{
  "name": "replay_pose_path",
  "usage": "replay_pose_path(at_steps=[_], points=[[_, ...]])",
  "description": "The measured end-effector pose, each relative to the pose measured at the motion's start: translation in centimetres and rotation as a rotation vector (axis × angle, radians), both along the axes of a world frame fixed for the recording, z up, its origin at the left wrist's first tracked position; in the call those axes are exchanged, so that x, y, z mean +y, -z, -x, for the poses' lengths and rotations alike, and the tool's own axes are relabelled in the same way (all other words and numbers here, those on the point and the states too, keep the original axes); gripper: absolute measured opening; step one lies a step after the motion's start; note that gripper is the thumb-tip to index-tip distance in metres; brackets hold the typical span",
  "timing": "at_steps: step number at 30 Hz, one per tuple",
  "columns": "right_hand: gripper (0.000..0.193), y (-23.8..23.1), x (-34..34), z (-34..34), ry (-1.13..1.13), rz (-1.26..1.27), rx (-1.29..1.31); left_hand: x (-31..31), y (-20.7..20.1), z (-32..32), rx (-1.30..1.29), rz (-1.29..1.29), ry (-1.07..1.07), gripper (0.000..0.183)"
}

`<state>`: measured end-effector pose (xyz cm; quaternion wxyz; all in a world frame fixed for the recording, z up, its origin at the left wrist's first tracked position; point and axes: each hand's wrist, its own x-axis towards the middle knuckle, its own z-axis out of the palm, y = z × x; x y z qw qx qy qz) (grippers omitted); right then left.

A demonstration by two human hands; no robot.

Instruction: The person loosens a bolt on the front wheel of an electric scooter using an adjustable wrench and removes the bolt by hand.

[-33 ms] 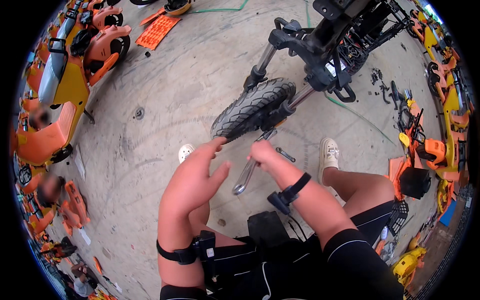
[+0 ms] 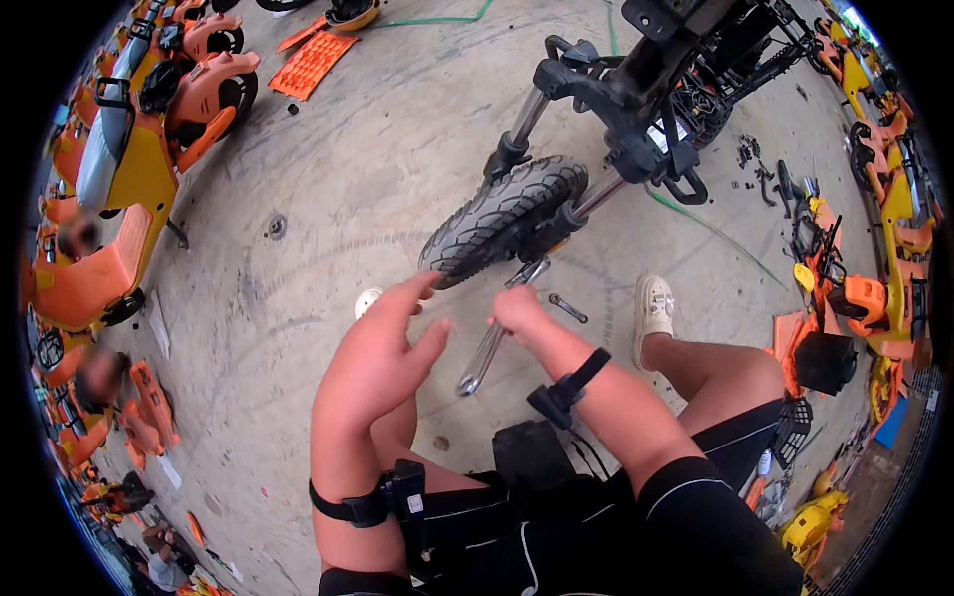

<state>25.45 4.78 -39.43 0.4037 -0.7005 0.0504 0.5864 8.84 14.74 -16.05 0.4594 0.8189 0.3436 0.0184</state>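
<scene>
My right hand (image 2: 520, 310) is closed around the middle of a long chrome wrench (image 2: 481, 363). The wrench slants up toward the hub beside the front wheel; whether its far end sits on a fastener I cannot tell. My left hand (image 2: 383, 343) is empty, with thumb and fingers apart. Its fingertips are at the lower edge of the black treaded tyre (image 2: 502, 209); contact is unclear. The wheel belongs to a partly stripped motor scooter (image 2: 636, 119), held between two fork legs. A short wrench (image 2: 567, 307) lies on the floor just right of my right hand.
Orange and yellow scooters (image 2: 134, 238) line the left side, and more (image 2: 894, 219) stand at the right. Loose parts (image 2: 810, 238) and a black box (image 2: 825, 364) lie at the right. An orange panel (image 2: 312, 64) rests at the back left. My shoe (image 2: 654, 316) is near the short wrench.
My right hand has shifted slightly down and left, and the wrench's near end has dropped a little. My left hand has moved slightly left, still open.
</scene>
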Motion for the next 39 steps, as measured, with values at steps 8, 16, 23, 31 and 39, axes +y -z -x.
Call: replay_pose_path(at_steps=[8, 16, 23, 31, 39], points=[[0.051, 5.0, 0.3, 8.0, -0.05, 0.111, -0.452, 0.6, 0.4, 1.5, 0.07, 0.018, 0.003, 0.05], [0.054, 17.5, -2.2, 8.9, 0.051, 0.171, -0.675, 1.4, 1.4, 0.6, 0.157, 0.041, -0.017, 0.051], [0.021, 14.8, -8.1, 1.0, 0.215, -0.022, -0.367, 1.7, 2.1, 0.9, 0.129, 0.053, -0.007, 0.049], [0.013, 8.9, -10.7, 0.5, 0.209, -0.045, -0.252, 1.5, 1.5, -1.9, 0.043, 0.021, 0.061, 0.049], [0.019, 0.6, -9.9, 0.6, 0.229, -0.028, -0.008, -0.1, 3.5, -3.3, 0.036, -0.093, 0.154, 0.051]])
